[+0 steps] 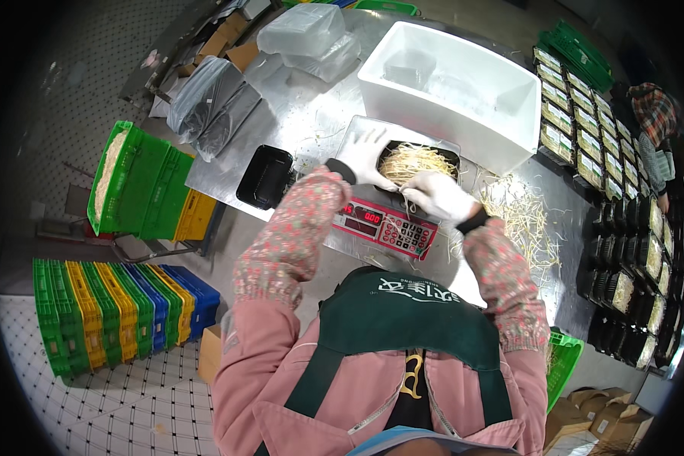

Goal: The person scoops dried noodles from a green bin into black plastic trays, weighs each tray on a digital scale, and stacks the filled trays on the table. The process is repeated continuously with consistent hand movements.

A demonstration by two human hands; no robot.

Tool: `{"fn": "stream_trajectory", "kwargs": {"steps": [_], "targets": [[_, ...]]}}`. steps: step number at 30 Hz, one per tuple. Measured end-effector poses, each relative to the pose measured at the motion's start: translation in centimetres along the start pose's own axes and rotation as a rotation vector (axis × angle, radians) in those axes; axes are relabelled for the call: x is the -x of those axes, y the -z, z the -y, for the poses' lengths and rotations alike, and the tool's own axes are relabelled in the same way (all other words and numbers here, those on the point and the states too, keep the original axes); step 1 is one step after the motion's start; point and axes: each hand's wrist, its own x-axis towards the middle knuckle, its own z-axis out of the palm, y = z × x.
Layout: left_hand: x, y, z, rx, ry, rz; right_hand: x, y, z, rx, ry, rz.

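Observation:
A black plastic tray [454, 154] heaped with bean sprouts [416, 162] sits on the platform of a red digital scale [383, 228]. My left hand [363, 155], in a white glove, lies along the tray's left side with fingers spread and the thumb by its front edge. Also gloved in white, my right hand [440, 195] bends over the tray's front right, fingertips pinched on a few sprout strands that hang down. To the right, loose sprouts [518, 219] lie spread on the metal table [313, 122]. An unfilled black tray [265, 176] is left of the scale.
Behind the scale stands a white foam box [450, 108]. Bagged trays [216, 105] lie back left. Packed sprout trays [587, 134] line the right, near another person's sleeve [650, 159]. Green crates [142, 182] and folded crates [119, 308] stand left; cardboard boxes [598, 419] lie lower right.

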Motion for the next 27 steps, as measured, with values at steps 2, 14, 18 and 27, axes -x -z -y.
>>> {"fn": "stream_trajectory", "kwargs": {"steps": [2, 14, 18, 27], "targets": [[-1.0, -1.9, 0.0, -0.007, 0.001, 0.018, -1.2, -2.1, -1.2, 0.086, -0.176, 0.072], [1.9, -6.5, -0.2, 0.800, 0.095, -0.373, -2.4, 0.6, -2.7, 0.308, -0.051, -0.123], [1.8, -7.3, -3.1, 0.220, 0.064, -0.423, -2.4, -5.1, -2.5, 0.525, -0.188, -0.040], [2.3, -6.6, -2.9, 0.553, 0.120, -0.440, -0.7, 1.8, -2.4, 0.082, -0.050, -0.261]]}}
